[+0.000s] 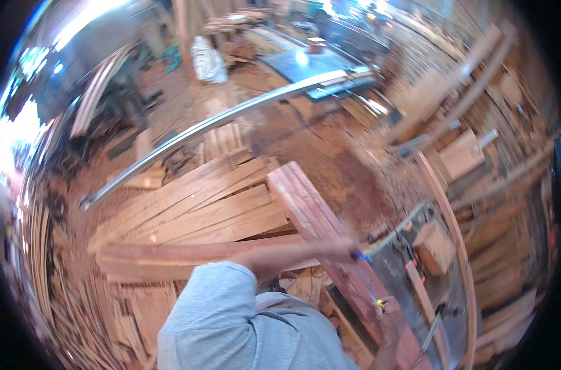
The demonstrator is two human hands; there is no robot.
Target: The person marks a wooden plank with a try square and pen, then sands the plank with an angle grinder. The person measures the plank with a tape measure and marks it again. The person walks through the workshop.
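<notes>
A long reddish wooden beam [311, 206] runs slantwise from the middle of the view toward the lower right. My left arm reaches across it, and my left hand [342, 249] is closed at its upper face. A small blue thing [362, 256] pokes out of the fingers; blur hides its kind. Lower down the same beam, my right hand [388, 313] is closed by its right edge on a small yellow thing [380, 303], too small to name. A thin pale line lies on the wood between the hands.
Left of the beam, pale planks [194, 213] lie side by side behind another reddish beam [169, 254]. A long metal rail [225, 117] crosses toward a blue-topped machine table [292, 61]. On the right are a wood block [434, 248] and a curved wooden strip [451, 228].
</notes>
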